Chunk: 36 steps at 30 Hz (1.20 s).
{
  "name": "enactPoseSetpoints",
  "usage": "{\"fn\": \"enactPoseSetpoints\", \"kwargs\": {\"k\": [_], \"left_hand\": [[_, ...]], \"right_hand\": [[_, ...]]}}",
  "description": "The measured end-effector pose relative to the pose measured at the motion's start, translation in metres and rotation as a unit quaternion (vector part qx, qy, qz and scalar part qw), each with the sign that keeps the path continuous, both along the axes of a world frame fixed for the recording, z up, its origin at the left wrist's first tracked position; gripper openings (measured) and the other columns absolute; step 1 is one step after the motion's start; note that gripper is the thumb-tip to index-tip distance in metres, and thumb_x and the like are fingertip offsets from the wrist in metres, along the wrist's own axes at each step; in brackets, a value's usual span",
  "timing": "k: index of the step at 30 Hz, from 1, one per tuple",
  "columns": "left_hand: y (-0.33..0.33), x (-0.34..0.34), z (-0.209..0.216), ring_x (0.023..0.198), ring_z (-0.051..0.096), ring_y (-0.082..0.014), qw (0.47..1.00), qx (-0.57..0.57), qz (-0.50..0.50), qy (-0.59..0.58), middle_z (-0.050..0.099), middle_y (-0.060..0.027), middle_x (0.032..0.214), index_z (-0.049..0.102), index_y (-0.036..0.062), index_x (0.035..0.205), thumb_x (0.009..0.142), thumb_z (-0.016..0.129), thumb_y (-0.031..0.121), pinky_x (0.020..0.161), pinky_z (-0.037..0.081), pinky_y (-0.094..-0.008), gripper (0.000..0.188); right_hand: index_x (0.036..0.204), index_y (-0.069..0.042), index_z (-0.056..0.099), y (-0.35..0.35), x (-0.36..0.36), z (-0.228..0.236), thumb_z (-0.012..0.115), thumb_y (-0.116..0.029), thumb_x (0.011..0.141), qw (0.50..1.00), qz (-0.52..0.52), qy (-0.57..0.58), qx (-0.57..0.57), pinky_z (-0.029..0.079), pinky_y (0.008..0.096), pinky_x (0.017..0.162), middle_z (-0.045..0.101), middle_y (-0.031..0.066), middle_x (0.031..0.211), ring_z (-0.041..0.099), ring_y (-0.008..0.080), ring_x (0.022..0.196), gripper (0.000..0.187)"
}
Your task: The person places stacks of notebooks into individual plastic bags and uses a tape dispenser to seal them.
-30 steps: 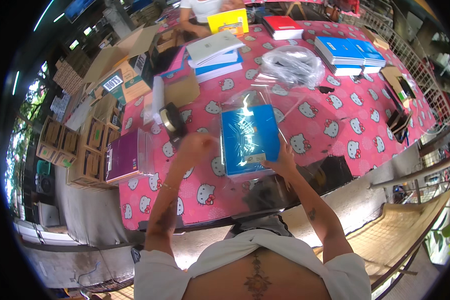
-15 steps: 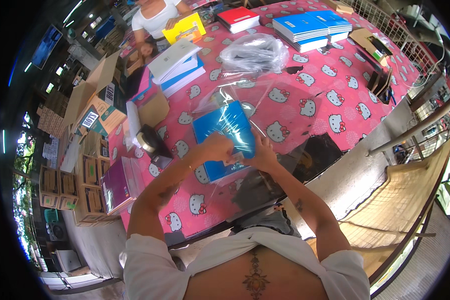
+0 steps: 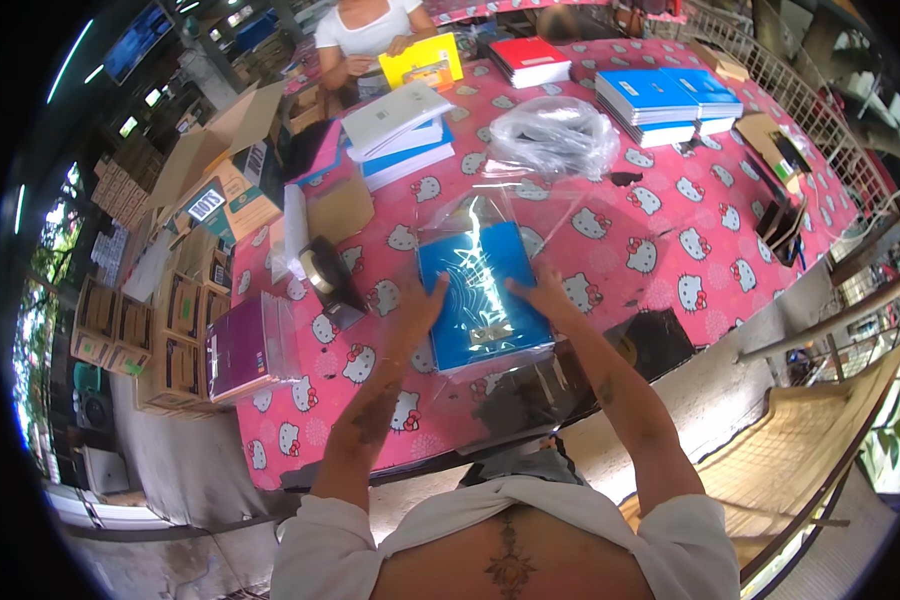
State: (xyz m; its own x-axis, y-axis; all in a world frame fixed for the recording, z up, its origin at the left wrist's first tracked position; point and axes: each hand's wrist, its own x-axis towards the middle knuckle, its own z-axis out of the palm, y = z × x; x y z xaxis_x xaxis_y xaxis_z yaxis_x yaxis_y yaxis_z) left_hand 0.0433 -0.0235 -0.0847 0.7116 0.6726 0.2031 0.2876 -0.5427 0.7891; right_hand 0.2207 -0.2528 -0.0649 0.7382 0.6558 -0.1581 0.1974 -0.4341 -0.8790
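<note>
A blue notebook point(image 3: 505, 310), perhaps a stack of them, lies flat on the table inside a clear plastic bag point(image 3: 490, 200) that shines with glare. The bag's slack end spreads beyond the far edge. My left hand point(image 3: 419, 308) rests at the notebook's left edge, its thumb stretched onto the cover. Along the opposite edge lies my right hand point(image 3: 548, 298), thumb also on the cover and fingers extended. Both hands look open, touching the bagged notebook from either side. A tape dispenser point(image 3: 332, 285) stands left of my left hand.
Bagged purple notebooks point(image 3: 240, 345) lie at the table's left edge. Beyond are stacked white and blue notebooks point(image 3: 400, 120), crumpled plastic bags point(image 3: 550, 135), blue stacks point(image 3: 650, 100) and red notebooks point(image 3: 530, 62). Across the table, a person holds a yellow notebook point(image 3: 418, 60). Cardboard boxes point(image 3: 180, 310) stand left.
My left hand has moved from the top of the cover to its left edge. My right hand has shifted along the right side. The bagged notebook now lies straighter; the whole view has shifted.
</note>
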Motion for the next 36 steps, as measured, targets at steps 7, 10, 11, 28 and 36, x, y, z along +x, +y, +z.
{"fn": "enactPoseSetpoints", "kwargs": {"k": [7, 10, 11, 28, 36], "left_hand": [[-0.045, -0.033, 0.084, 0.110, 0.058, -0.0240, 0.917, -0.337, -0.017, -0.215, 0.057, -0.0159, 0.125, 0.040, -0.0011, 0.143, 0.084, 0.075, 0.015, 0.092, 0.050, -0.0381, 0.070], [-0.071, -0.082, 0.146, 0.104, 0.061, -0.0184, 0.935, -0.256, -0.030, -0.244, 0.058, -0.0117, 0.124, 0.040, 0.0010, 0.144, 0.079, 0.073, 0.000, 0.086, 0.053, -0.0318, 0.073], [-0.077, -0.090, 0.154, 0.101, 0.063, -0.0166, 0.940, -0.235, -0.074, -0.234, 0.059, -0.0100, 0.124, 0.040, 0.0018, 0.145, 0.078, 0.071, -0.005, 0.084, 0.055, -0.0290, 0.074], [-0.185, -0.134, 0.151, 0.110, 0.055, -0.0258, 0.906, 0.085, 0.337, -0.242, 0.053, -0.0167, 0.119, 0.034, -0.0052, 0.136, 0.076, 0.083, 0.013, 0.098, 0.044, -0.0374, 0.079], [-0.107, -0.187, 0.173, 0.110, 0.060, -0.0193, 0.938, -0.181, 0.063, -0.289, 0.059, -0.0107, 0.121, 0.037, 0.0001, 0.137, 0.072, 0.082, 0.001, 0.096, 0.049, -0.0328, 0.079]], "right_hand": [[0.133, -0.005, 0.035, -0.029, -0.001, 0.042, 0.072, -0.003, 0.086, 0.894, 0.052, 0.278, 0.348, 0.048, 0.0401, 0.098, 0.051, 0.0147, 0.125, 0.055, 0.0270, 0.115, 0.060], [0.136, -0.006, 0.039, -0.045, -0.026, 0.094, 0.072, 0.003, 0.083, 0.886, 0.141, 0.231, 0.377, 0.046, 0.0390, 0.101, 0.053, 0.0121, 0.128, 0.053, 0.0237, 0.119, 0.064], [0.138, -0.006, 0.040, -0.051, -0.029, 0.101, 0.072, 0.005, 0.082, 0.881, 0.169, 0.224, 0.382, 0.046, 0.0393, 0.102, 0.054, 0.0116, 0.129, 0.053, 0.0228, 0.121, 0.066], [0.136, -0.007, 0.048, 0.096, -0.080, 0.087, 0.081, -0.038, 0.082, 0.870, 0.296, 0.080, 0.387, 0.045, 0.0350, 0.096, 0.062, 0.0054, 0.116, 0.057, 0.0172, 0.109, 0.070], [0.137, -0.003, 0.044, 0.039, -0.103, 0.126, 0.091, -0.012, 0.069, 0.863, 0.302, 0.165, 0.370, 0.046, 0.0349, 0.100, 0.061, 0.0064, 0.123, 0.059, 0.0186, 0.113, 0.083]]}}
